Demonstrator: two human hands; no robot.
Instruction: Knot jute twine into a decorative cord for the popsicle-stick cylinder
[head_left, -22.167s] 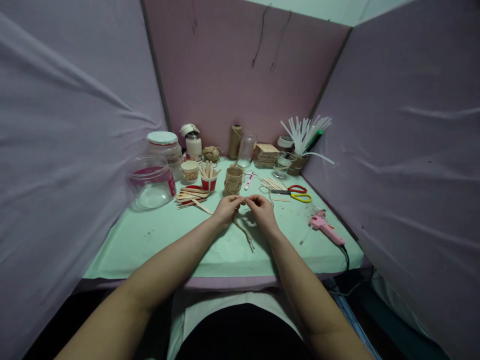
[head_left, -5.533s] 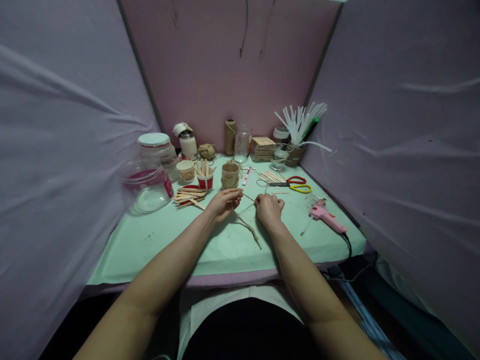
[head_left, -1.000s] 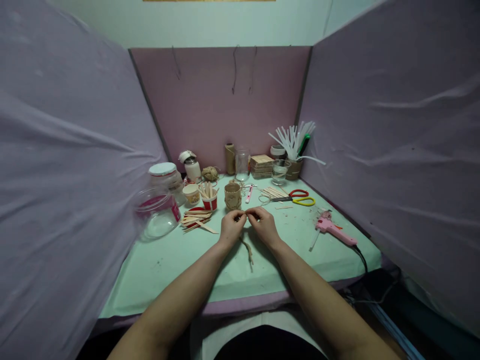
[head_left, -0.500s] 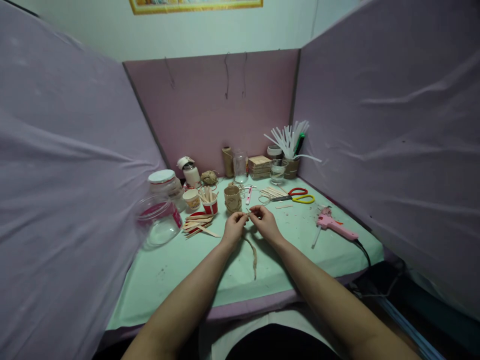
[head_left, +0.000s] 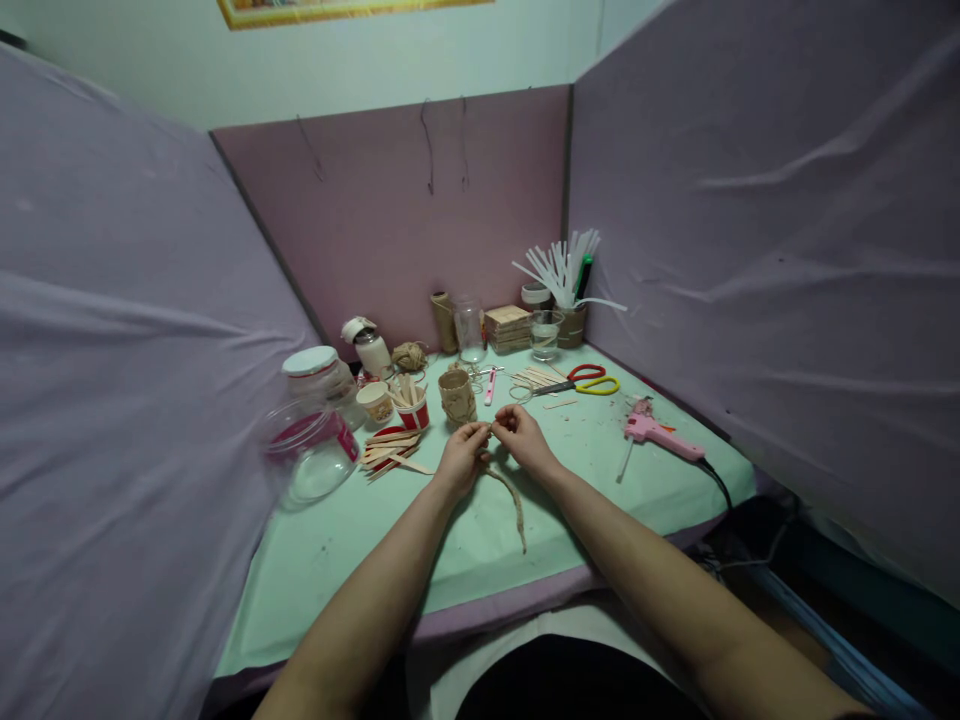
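Observation:
A brown twine braid (head_left: 513,492) trails from my fingers down onto the table toward me. My left hand (head_left: 463,455) pinches it near its upper end. Close beside it, my right hand (head_left: 519,436) has its fingertips pinched together at the same end of the braid; they nearly meet the left fingertips. Just behind the left hand stands a small tan cup (head_left: 457,398) with a decorated outside. What exactly lies between the fingertips is too small to see.
Craft sticks (head_left: 391,450) and a red cup of sticks (head_left: 414,415) lie left, near a clear jar (head_left: 319,470). Scissors (head_left: 577,384) with red and yellow handles and a pink glue gun (head_left: 660,436) are right. Glue sticks (head_left: 559,275) stand behind. The table's front edge (head_left: 517,595) is near me.
The view has turned slightly, so most things sit further left. Both hands stay together at the braid's end, and its loose tail has swung a little to the right.

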